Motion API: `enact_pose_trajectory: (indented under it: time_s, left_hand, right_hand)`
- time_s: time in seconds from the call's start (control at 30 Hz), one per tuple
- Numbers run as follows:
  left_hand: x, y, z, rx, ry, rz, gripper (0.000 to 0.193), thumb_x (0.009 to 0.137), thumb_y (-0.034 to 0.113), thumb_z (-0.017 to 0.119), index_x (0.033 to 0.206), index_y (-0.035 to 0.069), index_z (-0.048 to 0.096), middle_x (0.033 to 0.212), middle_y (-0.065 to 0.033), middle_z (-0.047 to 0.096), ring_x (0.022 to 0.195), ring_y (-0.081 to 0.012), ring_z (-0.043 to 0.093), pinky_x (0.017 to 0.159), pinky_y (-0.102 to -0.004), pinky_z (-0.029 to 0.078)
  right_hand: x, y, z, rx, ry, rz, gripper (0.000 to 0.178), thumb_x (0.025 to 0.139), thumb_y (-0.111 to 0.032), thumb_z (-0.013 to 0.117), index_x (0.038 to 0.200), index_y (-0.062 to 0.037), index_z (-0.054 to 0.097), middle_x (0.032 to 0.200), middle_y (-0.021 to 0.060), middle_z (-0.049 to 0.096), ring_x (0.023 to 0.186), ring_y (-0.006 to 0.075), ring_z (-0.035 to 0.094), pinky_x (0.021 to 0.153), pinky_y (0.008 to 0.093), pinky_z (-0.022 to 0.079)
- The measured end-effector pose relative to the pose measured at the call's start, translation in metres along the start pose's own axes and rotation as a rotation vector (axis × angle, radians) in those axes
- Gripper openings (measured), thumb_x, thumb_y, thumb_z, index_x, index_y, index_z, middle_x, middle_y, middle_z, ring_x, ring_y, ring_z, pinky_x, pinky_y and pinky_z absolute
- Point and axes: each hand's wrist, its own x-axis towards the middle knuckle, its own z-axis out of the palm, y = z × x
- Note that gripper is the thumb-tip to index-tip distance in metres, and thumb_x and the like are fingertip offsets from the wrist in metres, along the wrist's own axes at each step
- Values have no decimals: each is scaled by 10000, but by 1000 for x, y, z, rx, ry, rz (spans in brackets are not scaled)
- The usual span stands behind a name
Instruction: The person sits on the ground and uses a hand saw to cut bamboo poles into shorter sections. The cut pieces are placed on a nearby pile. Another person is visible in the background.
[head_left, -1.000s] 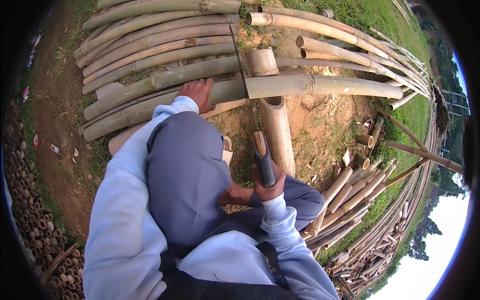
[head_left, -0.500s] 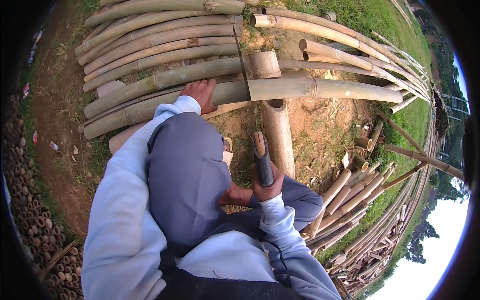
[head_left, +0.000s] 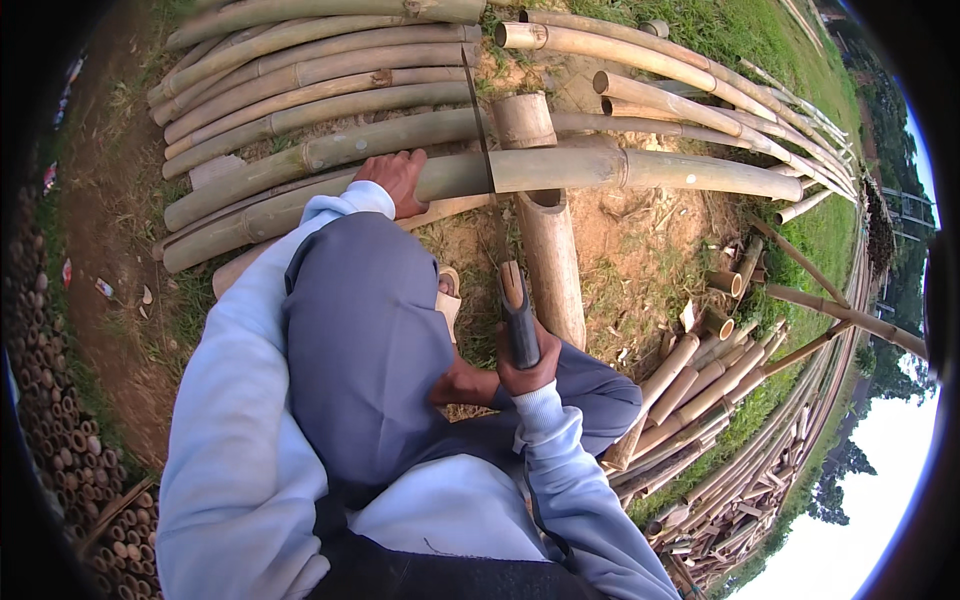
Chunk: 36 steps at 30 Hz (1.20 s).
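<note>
A thick bamboo pole lies crosswise before me, resting on a bamboo log that has a notch cut near its middle. My left hand is wrapped over the pole, left of the saw. In my right hand is the dark handle of a handsaw, its wooden tip showing above my fist. The long thin blade lies across the pole and points away from me. How deep the blade sits in the bamboo I cannot tell.
Several bamboo poles lie side by side at the far left, and more poles at the far right. Cut bamboo lengths are piled at the right. Stacked bamboo pieces line the left edge. A bamboo frame stands at right.
The view has shifted slightly. The saw remains across the pole, gripped by my right hand, and my left hand stays on the pole.
</note>
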Motion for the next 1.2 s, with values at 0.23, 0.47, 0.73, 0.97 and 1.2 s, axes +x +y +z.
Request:
enact_pose_trajectory:
  time_s: [0.23,0.47,0.73,0.97,1.2]
  left_hand:
    - [-10,-19,3,1,13,-24,683,709,442,802,1208,55,540,1134,-230,669,1080,-423,652,938,-518,516]
    - [-6,-12,1,20,36,25,691,670,438,826,1165,46,544,1076,-220,674,1003,-427,670,870,-511,539]
    - [-2,-7,8,5,54,-45,754,636,474,871,1145,45,517,1107,-219,682,1063,-410,670,920,-517,534]
    - [-5,-7,6,23,32,-18,602,693,368,816,1122,55,531,1063,-219,694,1002,-414,689,870,-536,540]
    - [-6,-29,14,29,107,-13,544,724,335,787,1118,55,536,1054,-219,696,998,-414,691,862,-536,543]
  right_hand:
    - [-105,-32,-25,-110,38,55,281,841,-29,702,1121,-3,706,925,190,740,928,288,760,816,346,562]
    - [12,9,13,2,4,44,215,810,-44,715,1020,-7,686,811,215,679,806,331,749,682,394,551]
    - [39,21,32,17,113,-108,276,813,-144,733,1073,-81,666,826,207,676,775,404,662,696,435,532]
    - [41,48,45,25,158,-144,288,841,-171,731,1115,-101,678,825,198,676,733,396,631,697,418,526]
    - [40,31,45,25,136,-126,283,845,-206,740,1107,-120,677,893,217,699,881,444,675,748,455,541]
